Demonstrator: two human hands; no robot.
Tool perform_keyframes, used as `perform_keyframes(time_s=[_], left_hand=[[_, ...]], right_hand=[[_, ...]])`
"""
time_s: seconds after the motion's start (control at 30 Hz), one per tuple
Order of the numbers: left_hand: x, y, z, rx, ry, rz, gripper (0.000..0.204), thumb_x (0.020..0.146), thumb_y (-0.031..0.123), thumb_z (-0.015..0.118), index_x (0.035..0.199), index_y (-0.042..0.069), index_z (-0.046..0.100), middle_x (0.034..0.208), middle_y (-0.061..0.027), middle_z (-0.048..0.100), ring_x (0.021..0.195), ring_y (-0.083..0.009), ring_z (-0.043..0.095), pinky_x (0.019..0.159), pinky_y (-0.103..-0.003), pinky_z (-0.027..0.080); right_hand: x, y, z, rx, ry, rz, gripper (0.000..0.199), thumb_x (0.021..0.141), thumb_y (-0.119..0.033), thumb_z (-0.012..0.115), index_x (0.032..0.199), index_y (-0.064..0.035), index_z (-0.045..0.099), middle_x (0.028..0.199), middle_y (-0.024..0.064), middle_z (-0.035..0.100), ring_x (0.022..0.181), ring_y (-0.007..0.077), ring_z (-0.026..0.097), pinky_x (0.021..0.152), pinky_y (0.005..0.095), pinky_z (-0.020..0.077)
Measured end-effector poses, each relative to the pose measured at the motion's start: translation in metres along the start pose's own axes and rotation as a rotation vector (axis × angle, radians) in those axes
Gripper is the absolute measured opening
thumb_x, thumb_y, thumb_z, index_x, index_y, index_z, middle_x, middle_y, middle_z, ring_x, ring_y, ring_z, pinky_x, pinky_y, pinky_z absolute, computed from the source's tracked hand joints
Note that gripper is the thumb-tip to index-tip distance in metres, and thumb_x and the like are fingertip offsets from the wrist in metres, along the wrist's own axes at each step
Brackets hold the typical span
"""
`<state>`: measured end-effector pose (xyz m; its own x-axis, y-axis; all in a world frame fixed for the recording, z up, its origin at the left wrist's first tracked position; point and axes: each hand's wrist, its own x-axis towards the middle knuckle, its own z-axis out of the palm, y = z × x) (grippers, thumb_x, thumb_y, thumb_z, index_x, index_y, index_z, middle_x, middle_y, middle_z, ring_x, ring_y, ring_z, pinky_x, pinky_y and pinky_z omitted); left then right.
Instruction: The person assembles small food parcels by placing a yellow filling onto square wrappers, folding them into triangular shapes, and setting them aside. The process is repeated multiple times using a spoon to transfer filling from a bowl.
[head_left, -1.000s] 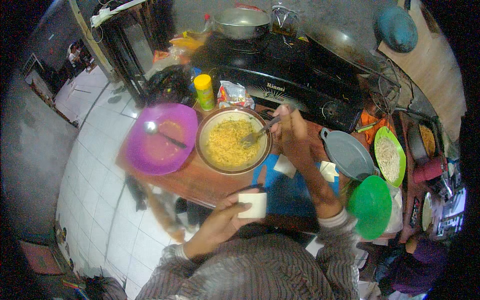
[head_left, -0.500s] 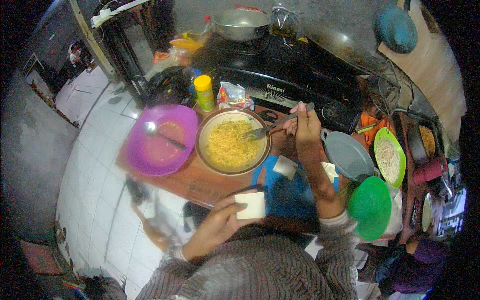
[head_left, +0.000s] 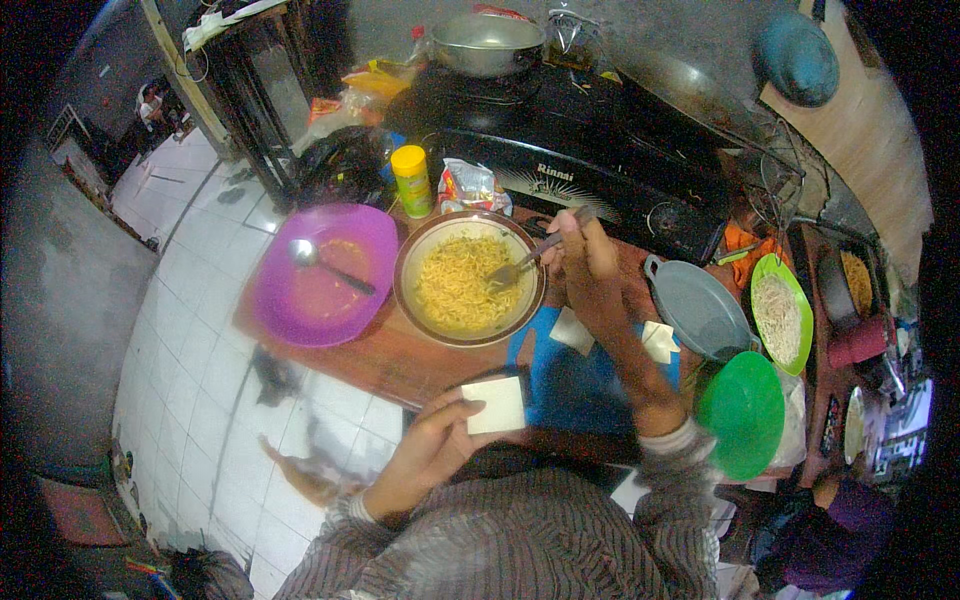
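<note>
My left hand [head_left: 428,448] pinches a square, pale dough wrapper [head_left: 494,405] in front of the table edge. In my right hand [head_left: 585,250] is a fork [head_left: 528,259], its tines down in yellow noodles [head_left: 462,290]. The noodles, flecked with green, fill a cream bowl with a brown rim [head_left: 401,262]. Just left of that bowl sits a purple bowl [head_left: 268,285] with orange-tinted remains, a dark-handled spoon [head_left: 340,277] lying in it. Under my right forearm, more pale wrappers [head_left: 570,331] lie on a blue sheet [head_left: 562,380].
A black gas stove [head_left: 600,150] with a metal pan [head_left: 487,45] stands behind the bowls. Beside it are a yellow-capped container [head_left: 411,182] and an opened packet [head_left: 470,187]. Rightward sit a grey pan [head_left: 700,308], a green plate [head_left: 741,415] and a lime dish [head_left: 782,315] of pale shreds.
My right hand has moved left and slightly down, bringing the fork's handle over the bowl's rim. My left hand, still pinching the wrapper, has shifted slightly left.
</note>
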<state>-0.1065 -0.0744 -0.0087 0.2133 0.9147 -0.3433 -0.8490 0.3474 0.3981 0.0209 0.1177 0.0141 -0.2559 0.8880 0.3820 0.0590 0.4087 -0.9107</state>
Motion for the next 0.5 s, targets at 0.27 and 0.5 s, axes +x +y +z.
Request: perform_keyframes(time_s=[0.27,0.5], left_hand=[[0.001,0.002,-0.001,0.003,-0.006,0.011,0.035,0.081,0.005,0.048,0.114,-0.005,0.045,0.114,-0.0163,0.052,0.107,-0.0283,0.05,0.094,-0.045,0.038],[0.005,0.006,-0.003,-0.013,-0.03,-0.043,0.046,0.082,0.016,0.045,0.122,-0.005,0.038,0.119,-0.0165,0.048,0.111,-0.0286,0.046,0.096,-0.043,0.034]], right_hand=[[-0.006,0.025,-0.007,0.092,0.145,0.115,0.033,0.092,-0.035,0.034,0.086,-0.0047,0.047,0.06,0.0071,0.057,0.051,0.0138,0.052,0.049,0.0247,0.0426],[-0.013,0.012,-0.016,0.473,0.225,0.229,0.034,0.093,-0.036,0.033,0.083,-0.0063,0.046,0.066,0.0033,0.054,0.056,0.0061,0.049,0.052,0.0187,0.0389]])
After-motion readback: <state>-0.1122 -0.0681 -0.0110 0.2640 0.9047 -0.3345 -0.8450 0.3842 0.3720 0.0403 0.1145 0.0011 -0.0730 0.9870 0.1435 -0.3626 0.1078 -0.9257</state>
